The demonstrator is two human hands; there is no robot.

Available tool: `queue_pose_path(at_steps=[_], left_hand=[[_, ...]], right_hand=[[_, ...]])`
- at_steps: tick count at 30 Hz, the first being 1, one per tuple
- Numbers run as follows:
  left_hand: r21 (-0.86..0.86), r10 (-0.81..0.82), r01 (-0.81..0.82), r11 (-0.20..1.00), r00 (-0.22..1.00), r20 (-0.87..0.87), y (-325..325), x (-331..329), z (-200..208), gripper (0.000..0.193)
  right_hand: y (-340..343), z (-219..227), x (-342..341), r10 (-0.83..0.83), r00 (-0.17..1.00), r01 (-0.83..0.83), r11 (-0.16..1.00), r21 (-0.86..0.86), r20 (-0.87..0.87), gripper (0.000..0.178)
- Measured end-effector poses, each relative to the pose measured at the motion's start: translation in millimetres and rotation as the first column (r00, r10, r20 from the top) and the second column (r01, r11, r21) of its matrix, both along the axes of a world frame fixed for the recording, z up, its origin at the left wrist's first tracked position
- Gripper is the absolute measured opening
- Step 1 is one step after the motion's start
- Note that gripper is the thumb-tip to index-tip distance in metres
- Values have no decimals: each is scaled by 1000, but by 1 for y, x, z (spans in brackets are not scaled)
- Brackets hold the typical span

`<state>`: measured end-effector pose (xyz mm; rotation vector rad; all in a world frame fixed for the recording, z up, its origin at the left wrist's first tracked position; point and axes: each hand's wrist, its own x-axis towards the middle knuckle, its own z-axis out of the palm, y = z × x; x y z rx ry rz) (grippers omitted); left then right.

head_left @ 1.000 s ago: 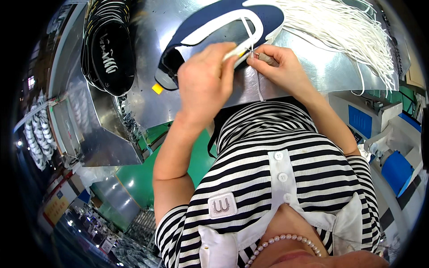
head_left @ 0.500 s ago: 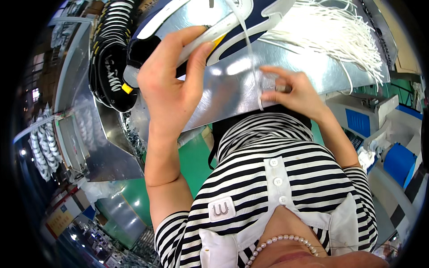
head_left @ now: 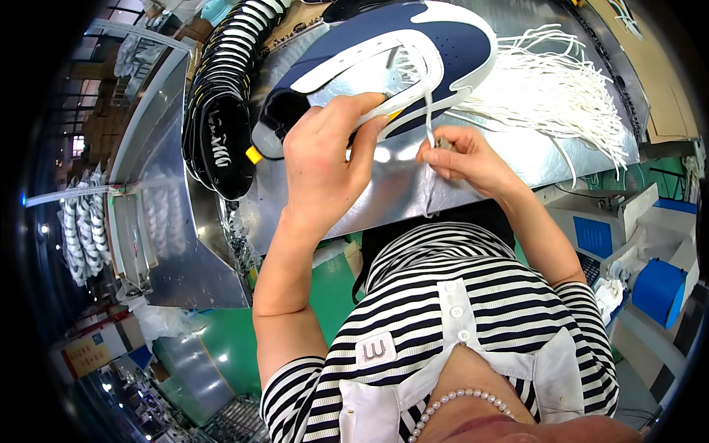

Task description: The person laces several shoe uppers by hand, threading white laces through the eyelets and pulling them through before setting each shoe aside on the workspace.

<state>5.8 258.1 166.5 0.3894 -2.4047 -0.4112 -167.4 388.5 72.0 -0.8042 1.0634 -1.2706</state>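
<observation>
A navy and white shoe upper (head_left: 461, 37) lies over the metal table, its black heel lining and yellow tab toward the left. My left hand (head_left: 330, 148) pinches the near white eyelet edge between thumb and fingers. From the front eyelets a white shoelace (head_left: 429, 111) runs down toward me. My right hand (head_left: 461, 161) is closed on this lace, thumb against the fingers, and the loose end hangs below it near the table edge. A small brownish thing shows at the right fingertips; I cannot make out what it is.
A big bundle of white laces (head_left: 550, 96) spreads over the right of the metal table (head_left: 354, 210). At the left stands a long row of nested black shoe uppers (head_left: 225, 148). A machine with blue panels (head_left: 659, 292) stands at the right, beyond the table edge.
My right hand, open beside the lace before, has closed on it. The whole view has shifted, so more of the shoe upper shows.
</observation>
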Motion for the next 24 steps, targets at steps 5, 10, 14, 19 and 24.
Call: queue_pose_path(at_steps=[5, 10, 14, 19, 24], left_hand=[[145, 142, -125, 982, 984, -112, -7, 5, 14, 17], [397, 23, 10, 918, 997, -77, -11, 4, 6, 18], [308, -70, -36, 951, 943, 324, -4, 22, -78, 22], [310, -62, -100, 946, 879, 473, 5, 14, -77, 23], [103, -56, 5, 995, 866, 497, 12, -7, -61, 25]], right_hand=[[52, -12, 4, -89, 581, -81, 983, -166, -809, 14], [131, -19, 1, 134, 678, -100, 991, 90, -723, 14], [98, -14, 6, -208, 836, 209, 976, -56, -508, 10], [19, -11, 0, -354, 822, 298, 935, -193, -446, 20], [-22, -24, -7, -405, 783, 307, 912, -273, -472, 21]])
